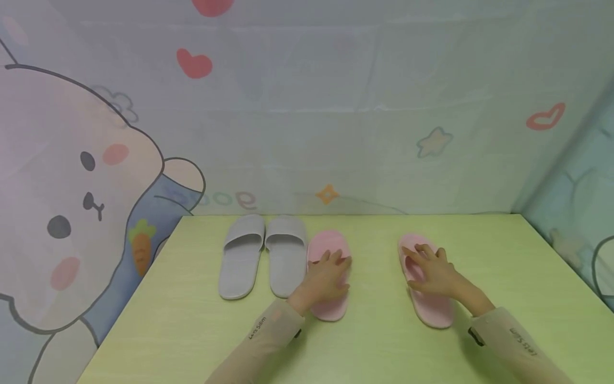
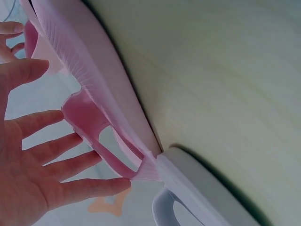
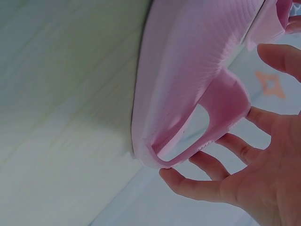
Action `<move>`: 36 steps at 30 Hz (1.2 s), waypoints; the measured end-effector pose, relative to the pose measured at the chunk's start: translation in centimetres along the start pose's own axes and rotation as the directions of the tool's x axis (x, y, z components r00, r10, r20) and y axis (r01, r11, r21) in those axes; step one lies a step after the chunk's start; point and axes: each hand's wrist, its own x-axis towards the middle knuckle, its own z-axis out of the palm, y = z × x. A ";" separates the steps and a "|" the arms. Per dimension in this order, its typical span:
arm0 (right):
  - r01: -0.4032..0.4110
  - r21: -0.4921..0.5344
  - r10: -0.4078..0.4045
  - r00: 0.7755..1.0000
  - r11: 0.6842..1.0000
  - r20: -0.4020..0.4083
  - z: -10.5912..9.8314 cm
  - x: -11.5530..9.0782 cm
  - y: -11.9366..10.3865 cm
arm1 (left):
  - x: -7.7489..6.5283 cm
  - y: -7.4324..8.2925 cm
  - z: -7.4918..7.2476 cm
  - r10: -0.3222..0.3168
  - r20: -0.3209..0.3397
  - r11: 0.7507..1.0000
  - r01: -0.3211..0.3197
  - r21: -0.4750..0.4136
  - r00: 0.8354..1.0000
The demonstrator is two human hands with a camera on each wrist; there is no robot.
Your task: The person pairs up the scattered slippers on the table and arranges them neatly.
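A pink slipper (image 1: 330,241) lies next to the grey pair, its toe toward the back wall. Over it my left hand (image 1: 323,280) spreads its fingers, and in the left wrist view the straight fingertips meet the edge of the strap (image 2: 87,115). To the right, a second pink slipper (image 1: 435,312) lies slightly slanted, apart from the first. My right hand (image 1: 434,273) hovers over that one with fingers spread. In the right wrist view its fingertips are right at the strap's rim (image 3: 228,99), the thumb held apart. Neither hand curls round a slipper.
Two grey slippers, the left one (image 1: 240,266) and the right one (image 1: 284,261), stand side by side near the back edge. The yellow-green table (image 1: 374,341) ends at a printed cloth backdrop (image 1: 297,80), with another cloth wall (image 1: 585,176) on the right.
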 end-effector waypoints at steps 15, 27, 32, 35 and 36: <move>0.061 -0.013 -0.061 0.998 0.998 0.003 0.9 0.3 -2.2 | -0.2 0.2 -0.2 -0.011 0.022 1.000 0.011 0.007 1.000; 0.090 0.003 -0.090 0.996 0.996 0.030 1.4 1.1 -4.0 | -0.2 0.3 -0.3 -0.008 0.002 1.000 0.008 0.005 1.000; 0.111 0.013 -0.111 0.994 0.994 0.019 1.8 1.5 -4.6 | -0.1 0.2 -0.1 -0.011 0.012 1.000 0.010 0.009 1.000; 0.119 0.015 -0.119 0.993 0.993 0.019 1.9 1.7 -5.0 | -0.1 0.2 -0.1 -0.017 0.028 1.000 0.017 0.006 0.999; 0.119 0.017 -0.119 0.993 0.993 0.021 1.9 1.8 -5.1 | -0.1 0.2 -0.1 -0.019 0.033 1.000 0.019 0.003 0.999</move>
